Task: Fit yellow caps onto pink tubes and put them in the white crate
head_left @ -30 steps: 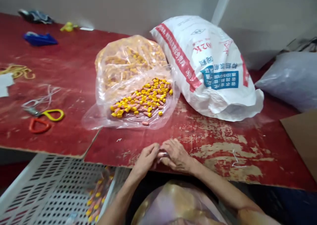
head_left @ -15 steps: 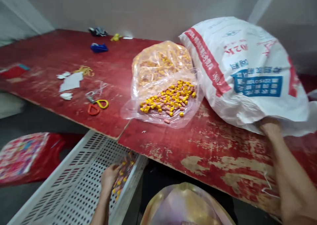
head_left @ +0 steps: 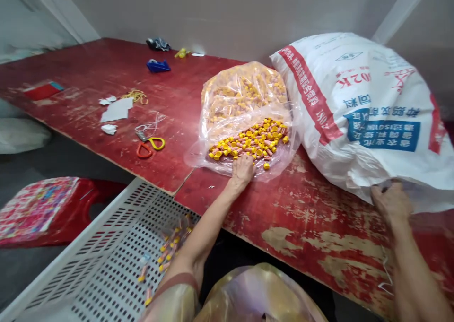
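A clear plastic bag point(head_left: 244, 100) lies open on the red table point(head_left: 312, 227), spilling a pile of small yellow and pink pieces point(head_left: 250, 142). My left hand point(head_left: 243, 168) reaches to the near edge of that pile, fingers stretched forward and resting on the pieces. A big white woven sack point(head_left: 358, 114) with red and blue print lies to the right of the bag. My right hand point(head_left: 392, 201) is at the sack's lower edge, fingers curled onto the fabric.
Orange and yellow scissors point(head_left: 151, 144), paper scraps point(head_left: 117, 109), rubber bands point(head_left: 136, 95) and a blue tape dispenser point(head_left: 158, 65) lie on the left of the table. A white perforated tray point(head_left: 106, 256) below the table edge holds several pieces. A red stool point(head_left: 39, 208) stands left.
Both hands were together at the table edge. The left hand dropped to the tray, then rose to the pile. The right hand went to the sack and stays there.
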`<state>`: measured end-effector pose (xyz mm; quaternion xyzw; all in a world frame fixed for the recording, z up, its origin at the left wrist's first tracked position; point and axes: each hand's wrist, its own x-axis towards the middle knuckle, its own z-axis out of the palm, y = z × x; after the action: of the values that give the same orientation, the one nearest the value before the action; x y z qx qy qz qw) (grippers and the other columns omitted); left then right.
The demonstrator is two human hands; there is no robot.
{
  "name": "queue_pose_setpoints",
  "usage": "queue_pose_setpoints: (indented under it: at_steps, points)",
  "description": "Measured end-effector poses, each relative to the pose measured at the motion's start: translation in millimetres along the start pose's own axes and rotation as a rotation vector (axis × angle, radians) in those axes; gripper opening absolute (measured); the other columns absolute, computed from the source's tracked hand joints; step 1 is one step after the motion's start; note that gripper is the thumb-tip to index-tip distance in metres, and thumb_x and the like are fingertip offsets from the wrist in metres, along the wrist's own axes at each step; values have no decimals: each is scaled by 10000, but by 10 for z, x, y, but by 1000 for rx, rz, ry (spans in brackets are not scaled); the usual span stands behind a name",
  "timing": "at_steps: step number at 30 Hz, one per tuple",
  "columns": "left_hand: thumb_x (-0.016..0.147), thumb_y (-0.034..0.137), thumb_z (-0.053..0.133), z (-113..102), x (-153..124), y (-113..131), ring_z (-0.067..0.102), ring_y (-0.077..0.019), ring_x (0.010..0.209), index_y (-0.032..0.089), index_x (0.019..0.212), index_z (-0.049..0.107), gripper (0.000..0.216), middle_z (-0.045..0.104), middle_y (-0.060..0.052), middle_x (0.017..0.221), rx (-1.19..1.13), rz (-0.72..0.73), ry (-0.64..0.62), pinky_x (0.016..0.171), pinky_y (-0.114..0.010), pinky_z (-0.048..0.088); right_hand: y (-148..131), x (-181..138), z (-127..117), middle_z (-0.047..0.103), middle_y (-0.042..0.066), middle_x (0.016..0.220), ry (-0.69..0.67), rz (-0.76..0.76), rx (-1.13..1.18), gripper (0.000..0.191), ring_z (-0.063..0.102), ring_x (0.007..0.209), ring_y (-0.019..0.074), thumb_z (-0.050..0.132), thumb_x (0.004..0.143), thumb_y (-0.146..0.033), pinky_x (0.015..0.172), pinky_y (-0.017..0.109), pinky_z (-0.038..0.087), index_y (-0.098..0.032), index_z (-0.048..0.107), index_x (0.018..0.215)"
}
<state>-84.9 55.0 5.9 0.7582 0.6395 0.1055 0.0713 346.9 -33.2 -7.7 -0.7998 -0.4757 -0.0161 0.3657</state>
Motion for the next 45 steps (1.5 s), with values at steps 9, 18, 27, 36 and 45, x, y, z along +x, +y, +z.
queue_pose_setpoints:
  at_steps: [9,18,27,36,45]
  points:
    - [830,240,524,-4,-388,109,587,-186,769,154,843,624,133,631,-66,794,-737,-20,250,752,-307,442,-815,-1188,-15,555,-17,769,-284,236,954,467,536,578,130,662,699,-380,495,234,431,-226,393,1047]
    - [713,238,627,59,-948,613,547,-92,544,143,778,619,115,602,15,610,-1608,-78,-303,571,-221,442,-1297,-1354,60,553,83,995,-770,-643,294,186,547,871,171,451,930,-263,755,288,455,-185,563,1056]
    - [703,247,621,80,-1009,499,553,-88,518,138,772,597,131,589,24,595,-1628,-125,-310,550,-220,458,-1229,-1328,-68,618,91,994,-647,-873,96,283,606,853,182,421,969,-330,714,268,476,-177,557,1165]
    - [707,332,663,122,-1129,589,563,-99,484,147,714,569,207,585,28,552,-1491,-92,-583,483,-195,433,-1418,-1404,29,613,82,911,-932,-842,221,277,581,783,167,403,972,-356,679,260,441,-167,574,1082]
    - [661,421,726,146,-1086,339,605,-110,612,137,843,621,353,662,-25,745,-1652,-149,-694,631,-234,482,-1521,-1642,200,634,80,885,-925,-804,434,207,580,757,163,428,944,-287,670,257,422,-160,578,1009]
